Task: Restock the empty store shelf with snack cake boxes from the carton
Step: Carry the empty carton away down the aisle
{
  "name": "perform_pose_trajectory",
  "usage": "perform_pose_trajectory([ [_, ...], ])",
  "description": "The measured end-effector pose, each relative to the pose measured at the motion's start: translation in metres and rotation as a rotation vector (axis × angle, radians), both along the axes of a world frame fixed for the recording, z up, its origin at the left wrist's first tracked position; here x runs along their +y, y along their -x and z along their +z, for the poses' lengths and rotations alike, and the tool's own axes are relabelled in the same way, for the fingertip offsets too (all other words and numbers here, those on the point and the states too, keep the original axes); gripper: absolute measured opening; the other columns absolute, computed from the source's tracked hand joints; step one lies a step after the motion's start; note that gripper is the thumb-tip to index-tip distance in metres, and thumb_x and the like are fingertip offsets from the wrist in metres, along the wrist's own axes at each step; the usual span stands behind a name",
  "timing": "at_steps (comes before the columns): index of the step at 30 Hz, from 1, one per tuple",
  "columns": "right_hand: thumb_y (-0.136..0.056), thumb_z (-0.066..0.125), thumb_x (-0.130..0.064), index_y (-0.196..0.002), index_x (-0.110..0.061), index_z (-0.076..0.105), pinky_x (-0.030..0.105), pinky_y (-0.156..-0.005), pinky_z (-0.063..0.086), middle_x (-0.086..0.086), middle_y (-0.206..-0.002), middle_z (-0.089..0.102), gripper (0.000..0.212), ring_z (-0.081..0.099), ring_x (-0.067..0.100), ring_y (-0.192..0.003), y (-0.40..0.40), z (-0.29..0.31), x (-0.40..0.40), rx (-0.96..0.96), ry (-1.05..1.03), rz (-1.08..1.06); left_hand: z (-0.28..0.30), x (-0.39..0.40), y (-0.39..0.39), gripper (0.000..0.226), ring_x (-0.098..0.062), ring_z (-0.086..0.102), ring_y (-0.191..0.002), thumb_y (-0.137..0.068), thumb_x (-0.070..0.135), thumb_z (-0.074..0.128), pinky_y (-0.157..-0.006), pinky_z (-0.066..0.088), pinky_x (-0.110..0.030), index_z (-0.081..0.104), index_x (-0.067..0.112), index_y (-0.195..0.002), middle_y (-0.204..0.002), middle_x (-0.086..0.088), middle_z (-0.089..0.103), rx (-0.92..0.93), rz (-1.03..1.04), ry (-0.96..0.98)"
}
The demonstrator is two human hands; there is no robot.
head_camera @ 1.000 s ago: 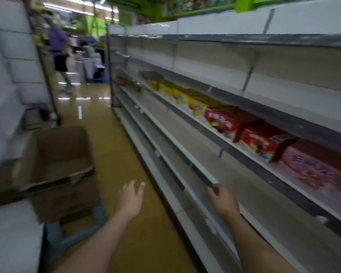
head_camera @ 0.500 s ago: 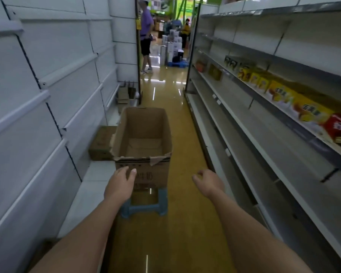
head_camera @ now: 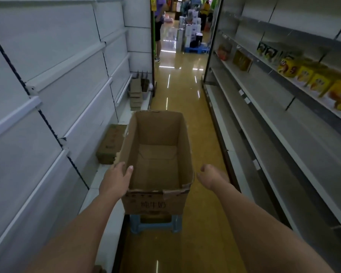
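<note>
Here the left hand [head_camera: 116,179] lies with straight fingers against the near-left corner of the carton [head_camera: 158,160], thumb over the rim and pointing into the opening; it touches the cardboard but does not curl round it. The right hand [head_camera: 210,175] hangs just beside the carton's right wall, apart from it, fingers loosely bent and holding nothing. So the left hand is the nearer one, already in contact, while the right has a small gap to close.

The carton sits directly ahead between the two forearms, on a low blue stool [head_camera: 156,223], its long axis running away from the person down the aisle. Its top is open and only the bare cardboard floor shows inside; no snack cake boxes are visible in it.

The shelf [head_camera: 283,123] to be filled stands to the right of the carton, its lower boards bare. On a higher board, yellow boxes [head_camera: 321,83] line up further along. Judging from this, any reach for stock goes forward and down, then swings right.
</note>
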State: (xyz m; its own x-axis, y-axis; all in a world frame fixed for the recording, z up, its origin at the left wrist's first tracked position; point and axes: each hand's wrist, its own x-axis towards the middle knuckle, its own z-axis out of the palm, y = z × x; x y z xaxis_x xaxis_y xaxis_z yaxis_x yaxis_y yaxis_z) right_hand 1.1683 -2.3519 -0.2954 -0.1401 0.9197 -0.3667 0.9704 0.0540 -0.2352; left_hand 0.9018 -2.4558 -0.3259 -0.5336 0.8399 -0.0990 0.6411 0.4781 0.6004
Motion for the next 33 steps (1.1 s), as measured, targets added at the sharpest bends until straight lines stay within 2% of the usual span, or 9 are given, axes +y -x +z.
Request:
perform_pose_trajectory([
  [5,-0.099,0.04,-0.037,-0.135,-0.019,0.046,0.037,-0.095,0.044,0.005,-0.125,0.055,0.04,0.054,0.023,-0.112,0.029,-0.015,0.056,-0.132,-0.003,0.024,-0.017,0.055,0.042,0.051,-0.031,0.046,-0.126,-0.097,0.036,0.049,-0.099,0.044,-0.045,0.04,0.016,-0.142,-0.145,-0.011,0.041,0.018,0.039,0.075],
  [11,-0.099,0.045,-0.033,-0.124,-0.017,0.05,0.034,-0.087,0.05,0.004,-0.107,0.058,0.031,0.059,0.018,-0.094,0.084,-0.042,0.118,-0.215,0.019,-0.031,-0.051,0.126,0.115,0.055,-0.032,0.042,-0.129,-0.094,0.028,0.056,-0.103,0.042,-0.046,0.038,0.013,-0.143,-0.148,-0.012,0.035,-0.019,0.006,0.146],
  [14,-0.099,0.045,-0.032,-0.117,-0.014,0.052,0.026,-0.071,0.049,0.002,-0.096,0.056,0.026,0.058,0.014,-0.084,0.099,-0.056,0.143,-0.273,-0.002,-0.062,-0.066,0.153,0.14,0.063,-0.032,0.039,-0.133,-0.093,0.031,0.057,-0.105,0.04,-0.047,0.03,0.013,-0.147,-0.151,-0.012,0.032,0.005,-0.016,0.199],
  [20,-0.098,0.047,-0.035,-0.136,-0.009,0.036,0.032,-0.076,0.049,0.009,-0.125,0.054,0.047,0.058,0.022,-0.106,0.118,-0.09,0.175,-0.283,0.007,-0.147,-0.096,0.201,0.16,0.072,-0.033,0.04,-0.133,-0.09,0.042,0.06,-0.103,0.042,-0.049,0.03,0.013,-0.148,-0.15,-0.012,0.035,-0.106,0.056,0.285],
  [22,-0.098,0.048,-0.035,-0.143,-0.008,0.025,0.032,-0.076,0.053,0.01,-0.122,0.056,0.058,0.061,0.022,-0.103,0.122,-0.102,0.185,-0.274,0.005,-0.176,-0.105,0.217,0.163,0.065,-0.033,0.044,-0.13,-0.092,0.042,0.057,-0.101,0.044,-0.047,0.035,0.013,-0.146,-0.146,-0.012,0.042,-0.157,0.06,0.28],
  [25,-0.099,0.048,-0.033,-0.15,-0.011,0.006,0.03,-0.063,0.05,0.01,-0.111,0.06,0.07,0.062,0.018,-0.085,0.124,-0.114,0.196,-0.236,-0.006,-0.217,-0.116,0.232,0.165,0.052,-0.033,0.051,-0.121,-0.094,0.032,0.055,-0.094,0.046,-0.042,0.042,0.012,-0.141,-0.136,-0.013,0.053,-0.142,0.033,0.338],
  [28,-0.098,0.05,-0.028,-0.151,-0.011,0.001,0.03,-0.06,0.046,0.009,-0.103,0.061,0.075,0.056,0.017,-0.076,0.122,-0.121,0.206,-0.176,0.028,-0.292,-0.128,0.237,0.161,0.028,-0.029,0.057,-0.091,-0.088,0.017,0.057,-0.072,0.047,-0.036,0.052,0.012,-0.115,-0.104,-0.01,0.06,-0.158,0.039,0.406],
  [30,-0.097,0.052,-0.022,-0.151,-0.011,0.003,0.031,-0.063,0.049,0.009,-0.101,0.061,0.074,0.058,0.018,-0.077,0.12,-0.126,0.209,-0.18,0.048,-0.314,-0.132,0.237,0.153,0.015,-0.025,0.053,-0.078,-0.086,0.012,0.056,-0.065,0.043,-0.034,0.05,0.011,-0.1,-0.092,-0.01,0.056,-0.143,0.057,0.454],
  [33,-0.096,0.051,-0.012,-0.141,-0.008,0.021,0.032,-0.07,0.055,0.009,-0.096,0.062,0.055,0.064,0.021,-0.081,0.125,-0.133,0.212,-0.227,0.009,-0.303,-0.134,0.246,0.141,0.009,-0.023,0.049,-0.07,-0.088,0.009,0.057,-0.059,0.039,-0.032,0.05,0.007,-0.092,-0.085,-0.012,0.054,-0.097,0.082,0.455],
])
